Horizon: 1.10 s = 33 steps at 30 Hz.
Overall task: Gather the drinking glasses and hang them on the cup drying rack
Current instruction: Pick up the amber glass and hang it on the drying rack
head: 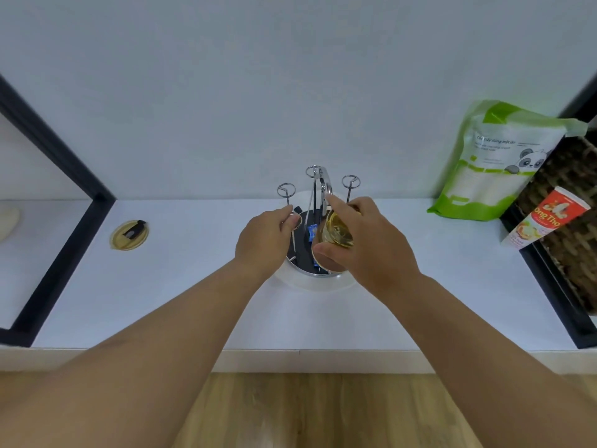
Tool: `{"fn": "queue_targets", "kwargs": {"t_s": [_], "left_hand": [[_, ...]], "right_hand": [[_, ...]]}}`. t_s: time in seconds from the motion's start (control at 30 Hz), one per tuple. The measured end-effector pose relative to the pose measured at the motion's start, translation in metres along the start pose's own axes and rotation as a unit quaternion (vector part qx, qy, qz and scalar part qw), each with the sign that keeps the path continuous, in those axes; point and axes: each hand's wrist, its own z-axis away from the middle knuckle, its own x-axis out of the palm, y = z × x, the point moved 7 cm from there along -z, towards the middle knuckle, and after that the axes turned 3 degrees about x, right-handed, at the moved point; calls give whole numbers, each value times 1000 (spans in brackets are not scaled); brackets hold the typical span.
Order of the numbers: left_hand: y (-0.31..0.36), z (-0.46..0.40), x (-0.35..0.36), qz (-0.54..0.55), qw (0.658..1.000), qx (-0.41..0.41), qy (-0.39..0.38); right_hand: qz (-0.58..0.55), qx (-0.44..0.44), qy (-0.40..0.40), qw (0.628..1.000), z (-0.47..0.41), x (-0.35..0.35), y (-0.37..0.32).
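Note:
The metal cup drying rack (318,185) stands on a round white base (323,282) in the middle of the white counter, with ring-topped prongs rising at the back. My right hand (371,247) grips a yellowish clear drinking glass (336,232), tilted over the rack's front right side. My left hand (265,240) pinches one of the rack's prongs at its left side. A dark tray with a blue piece (312,231) shows between my hands.
A round yellowish lid with a black tab (129,235) lies on the counter to the left. A green and white pouch (491,160) leans on the wall at the right, beside a red tube (546,218) and a wicker basket (571,221). Black frames border both sides.

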Motion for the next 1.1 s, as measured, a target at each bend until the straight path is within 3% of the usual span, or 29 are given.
{"fn": "queue_targets", "kwargs": {"t_s": [0.8,1.1], "left_hand": [[-3,-5,1,-2,1000,21,6],[-1,-5,-3,-6,1000,21,4]], "right_hand": [[51,28,-82,995,-32,50,10],[56,19,-109,992,-23,36,2]]}}
